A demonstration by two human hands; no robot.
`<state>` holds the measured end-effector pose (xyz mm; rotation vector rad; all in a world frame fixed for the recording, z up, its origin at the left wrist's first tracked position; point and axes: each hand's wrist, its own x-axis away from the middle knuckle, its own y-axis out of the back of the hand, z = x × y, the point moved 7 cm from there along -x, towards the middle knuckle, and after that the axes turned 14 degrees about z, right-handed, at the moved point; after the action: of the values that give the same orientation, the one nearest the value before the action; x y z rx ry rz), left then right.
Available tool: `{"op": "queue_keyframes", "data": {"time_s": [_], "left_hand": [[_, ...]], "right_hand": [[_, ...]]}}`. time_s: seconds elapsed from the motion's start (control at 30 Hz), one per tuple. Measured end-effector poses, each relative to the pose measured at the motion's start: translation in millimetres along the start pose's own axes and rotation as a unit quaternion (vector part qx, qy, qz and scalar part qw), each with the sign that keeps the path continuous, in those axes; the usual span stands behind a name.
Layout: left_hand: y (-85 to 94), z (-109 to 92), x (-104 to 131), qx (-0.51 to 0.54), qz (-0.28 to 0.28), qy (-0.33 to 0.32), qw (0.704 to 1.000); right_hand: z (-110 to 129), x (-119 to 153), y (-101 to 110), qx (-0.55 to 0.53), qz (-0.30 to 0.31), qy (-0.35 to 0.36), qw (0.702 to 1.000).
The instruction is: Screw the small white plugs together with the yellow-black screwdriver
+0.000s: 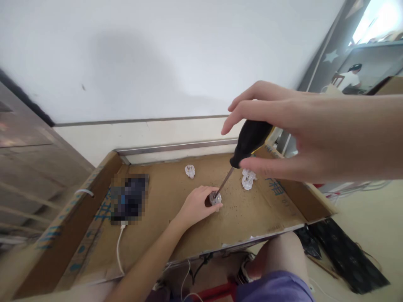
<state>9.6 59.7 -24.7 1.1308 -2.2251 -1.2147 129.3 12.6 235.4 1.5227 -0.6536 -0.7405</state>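
Note:
My left hand (200,203) grips a small whitish plastic part (215,199) between thumb and fingers, down on the cardboard. It looks like a plug piece, though much of it is hidden by the hand. A screwdriver (251,140) with a thick black handle leans over it, its metal shaft tilted and the tip touching the part. Above, my right hand (277,126) is around the handle, thumb on its lower side and fingers loosely curved over the top. Two similar white plastic pieces lie apart from the hands: one piece (189,170) behind, another piece (248,179) to the right.
A cardboard tray (163,197) with raised sides forms the work surface, against a white wall (157,63). At left lies a blurred-out dark device (130,197) with a white cable (119,251). A person (351,79) sits in the far background at right.

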Motion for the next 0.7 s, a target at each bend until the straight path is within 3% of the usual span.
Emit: {"op": "queue_keyframes", "data": {"time_s": [0.13, 0.3, 0.4, 0.7], "left_hand": [[0.4, -0.4, 0.3, 0.004, -0.003, -0.001, 1.0], [-0.5, 1.4, 0.5, 0.002, 0.001, 0.009, 1.0], [-0.4, 1.4, 0.6, -0.002, -0.003, 0.007, 1.0], [1.5, -2.1, 1.0, 0.001, -0.016, -0.015, 1.0]], "right_hand": [[6.0, -3.0, -2.5, -0.026, 0.021, 0.033, 0.999], [10.5, -6.0, -1.6, -0.035, 0.002, 0.085, 0.996], [8.3, -5.8, -2.8, -0.063, 0.007, 0.077, 0.995], [6.8, 1.8, -0.4, 0.013, 0.029, 0.038, 0.999]]}}
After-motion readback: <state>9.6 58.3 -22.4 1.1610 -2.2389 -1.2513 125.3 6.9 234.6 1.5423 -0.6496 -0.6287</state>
